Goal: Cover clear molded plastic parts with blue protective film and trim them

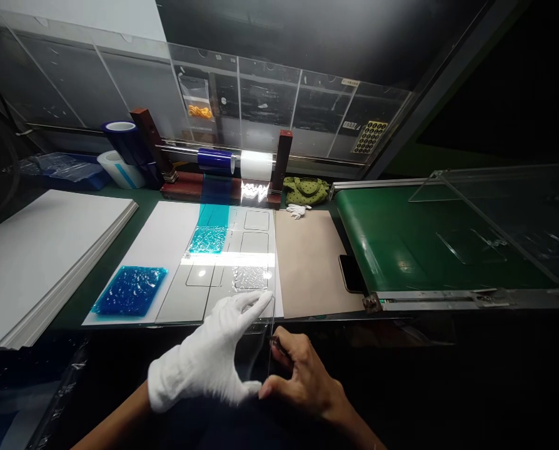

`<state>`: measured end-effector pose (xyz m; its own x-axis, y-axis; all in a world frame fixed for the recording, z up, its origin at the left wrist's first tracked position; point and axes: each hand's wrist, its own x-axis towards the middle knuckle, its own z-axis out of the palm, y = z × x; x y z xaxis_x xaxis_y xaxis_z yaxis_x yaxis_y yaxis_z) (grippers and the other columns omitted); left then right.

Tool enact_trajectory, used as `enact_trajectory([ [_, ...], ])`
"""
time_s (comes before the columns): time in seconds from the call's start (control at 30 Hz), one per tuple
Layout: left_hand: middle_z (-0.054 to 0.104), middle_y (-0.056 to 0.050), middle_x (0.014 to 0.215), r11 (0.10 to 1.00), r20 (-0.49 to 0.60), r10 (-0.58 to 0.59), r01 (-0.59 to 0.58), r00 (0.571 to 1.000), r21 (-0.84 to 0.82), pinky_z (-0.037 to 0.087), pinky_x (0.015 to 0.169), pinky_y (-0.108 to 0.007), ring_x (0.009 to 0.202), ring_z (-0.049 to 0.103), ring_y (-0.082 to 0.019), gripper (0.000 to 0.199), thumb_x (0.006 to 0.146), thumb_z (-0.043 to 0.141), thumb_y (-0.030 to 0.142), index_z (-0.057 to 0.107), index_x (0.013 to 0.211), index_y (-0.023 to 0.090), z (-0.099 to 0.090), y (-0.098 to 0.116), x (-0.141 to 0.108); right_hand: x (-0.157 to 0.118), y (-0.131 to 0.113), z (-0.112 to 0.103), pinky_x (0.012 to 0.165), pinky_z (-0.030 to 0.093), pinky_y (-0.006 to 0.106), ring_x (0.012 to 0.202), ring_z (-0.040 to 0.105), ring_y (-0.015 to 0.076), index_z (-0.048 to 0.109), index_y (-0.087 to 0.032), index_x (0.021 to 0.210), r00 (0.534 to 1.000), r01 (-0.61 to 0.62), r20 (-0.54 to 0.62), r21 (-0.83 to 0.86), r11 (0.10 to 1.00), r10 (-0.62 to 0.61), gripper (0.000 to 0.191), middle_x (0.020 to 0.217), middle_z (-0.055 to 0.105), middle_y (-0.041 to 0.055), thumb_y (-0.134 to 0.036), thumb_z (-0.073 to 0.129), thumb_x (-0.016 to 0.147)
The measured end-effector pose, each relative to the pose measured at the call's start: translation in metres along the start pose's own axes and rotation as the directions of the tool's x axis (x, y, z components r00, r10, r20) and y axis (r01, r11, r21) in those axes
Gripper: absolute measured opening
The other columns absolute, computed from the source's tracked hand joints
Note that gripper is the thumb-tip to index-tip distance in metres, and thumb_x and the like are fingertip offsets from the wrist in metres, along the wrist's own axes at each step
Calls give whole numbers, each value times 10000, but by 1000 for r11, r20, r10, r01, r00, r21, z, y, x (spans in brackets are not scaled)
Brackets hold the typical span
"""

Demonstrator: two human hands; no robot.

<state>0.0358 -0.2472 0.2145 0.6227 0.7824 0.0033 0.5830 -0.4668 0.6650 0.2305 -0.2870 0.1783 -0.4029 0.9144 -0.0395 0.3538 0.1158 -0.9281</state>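
Our left hand [209, 356] grips a clear panel [272, 325] widely at six o'clock, our right hand [310, 375] pinches a dark tool [281, 347]: apparently edge work, next needing steadiness.

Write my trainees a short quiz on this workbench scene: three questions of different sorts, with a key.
1. True or false: the left hand wears a white glove, while the right hand is bare.
2. What lies at the brown sheet's right edge, beside the green conveyor belt?
a) scissors
b) smartphone
c) tape measure
3. Fill in the colour: the metal rod between the wooden posts carries a white roll and a ____ roll.

Key: 1. true; 2. b; 3. blue
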Motion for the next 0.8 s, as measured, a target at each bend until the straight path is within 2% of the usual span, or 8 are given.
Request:
enact_trajectory([
  [0.07,345,-111,1419,994,-72,-60,66,996,81,370,1032,-494,1261,369,-375,1139,529,743,484,132,1469,283,2,-3,-2,-4,3,-3,473,230,235,512,265,80,324,-221,637,976,85,-203,36,996,-76,580,571,323,-73,-663,698,602],
  [0.17,371,-116,1410,967,-178,-111,148,978,209,363,1003,-526,1231,386,-392,1176,500,743,433,96,1471,286,5,-8,-3,1,25,-18,445,228,232,482,233,83,278,-240,647,870,151,-488,122,981,-73,560,564,257,-85,-672,634,670],
  [0.27,379,-142,1418,932,-196,-140,196,971,306,336,991,-549,1238,373,-414,1192,501,716,495,79,1476,240,8,-10,0,26,70,-42,514,331,236,522,344,102,357,-235,713,858,-82,-511,-37,996,51,356,611,329,-65,-504,572,804],
  [0.37,368,-189,1431,877,-208,-220,286,953,385,306,979,-578,1250,356,-441,1156,531,670,536,111,1473,166,11,-9,5,62,122,-63,613,398,256,630,506,142,492,-198,861,875,-401,-443,-436,805,196,102,701,509,-8,-299,483,853],
  [0.5,343,-218,1448,838,-240,-283,362,928,409,299,963,-596,1254,348,-453,1096,561,643,515,163,1458,107,14,-11,11,90,158,-78,761,435,311,895,584,221,567,-137,1042,869,-458,-435,-527,716,236,273,1000,606,127,-102,429,809],
  [0.6,339,-219,1451,834,-283,-297,392,912,389,275,965,-625,1262,328,-466,1071,579,660,478,160,1457,121,18,-14,12,89,148,-78,898,422,360,1109,518,266,503,-109,1217,872,-443,-446,-547,711,200,404,1203,546,179,-119,445,817],
  [0.7,319,-196,1465,864,-360,-288,403,887,302,211,996,-660,1278,291,-478,1094,573,697,427,124,1466,162,18,-14,9,72,117,-71,978,408,396,1185,480,265,457,-140,1280,885,-305,-461,-460,834,69,446,1287,513,155,-234,495,845],
  [0.8,263,-129,1497,943,-393,-322,327,861,-56,139,1069,-636,1342,205,-439,1130,570,720,457,77,1472,239,6,-5,4,47,84,-60,984,433,416,1153,528,245,482,-195,1253,851,-153,-525,-216,964,17,434,1256,555,116,-340,541,849],
])
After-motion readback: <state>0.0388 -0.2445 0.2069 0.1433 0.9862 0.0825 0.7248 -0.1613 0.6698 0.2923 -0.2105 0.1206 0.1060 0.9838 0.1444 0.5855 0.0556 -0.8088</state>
